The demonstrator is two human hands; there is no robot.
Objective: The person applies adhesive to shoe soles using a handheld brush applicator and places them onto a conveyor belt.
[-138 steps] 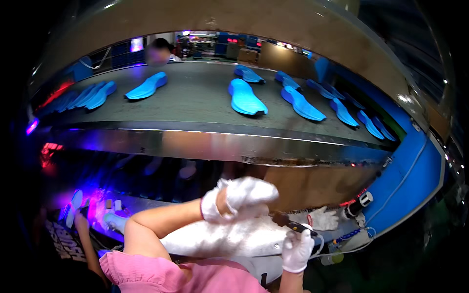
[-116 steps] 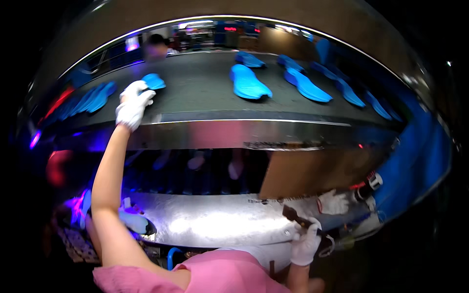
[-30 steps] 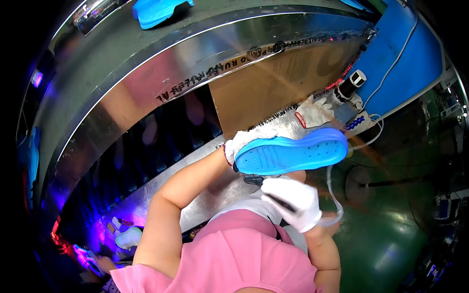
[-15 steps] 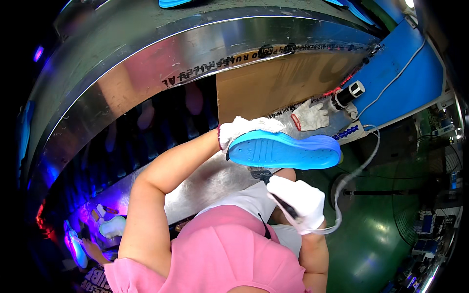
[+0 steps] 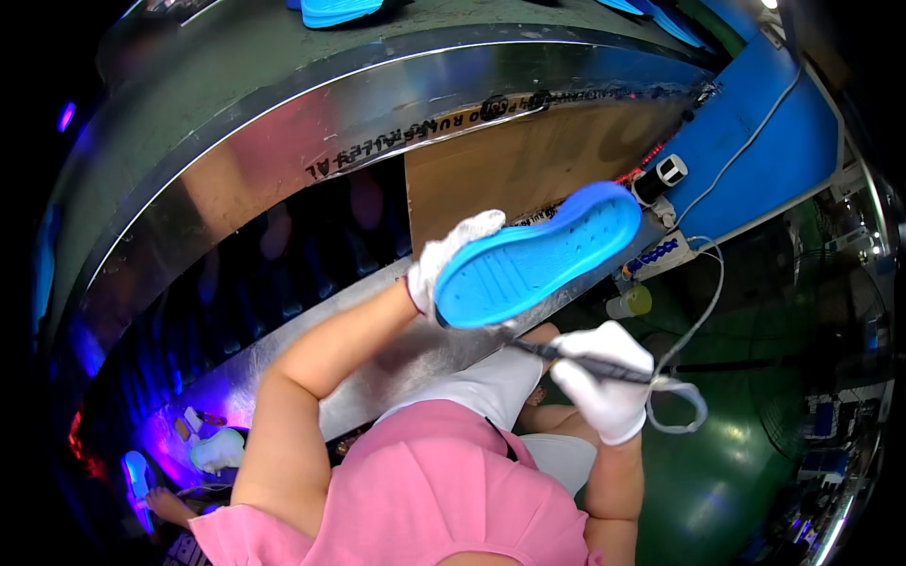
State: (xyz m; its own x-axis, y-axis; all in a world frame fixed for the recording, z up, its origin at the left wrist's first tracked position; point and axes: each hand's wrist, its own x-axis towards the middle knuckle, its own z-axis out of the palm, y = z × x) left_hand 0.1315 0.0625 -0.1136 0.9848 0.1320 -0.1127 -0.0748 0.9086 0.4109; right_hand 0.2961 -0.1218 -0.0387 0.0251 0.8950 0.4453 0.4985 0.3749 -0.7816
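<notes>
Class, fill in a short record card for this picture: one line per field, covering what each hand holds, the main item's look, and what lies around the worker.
Left hand: white-gloved left hand grips the blue shoe sole at its heel end, tread side facing the camera
Right hand: white-gloved right hand holds a thin dark tool, tip near the sole's lower edge
Cable: white cord loops by the right hand
Behind: curved metal conveyor edge, brown cardboard panel, blue panel
Floor: green floor
Clothing: pink top
</notes>
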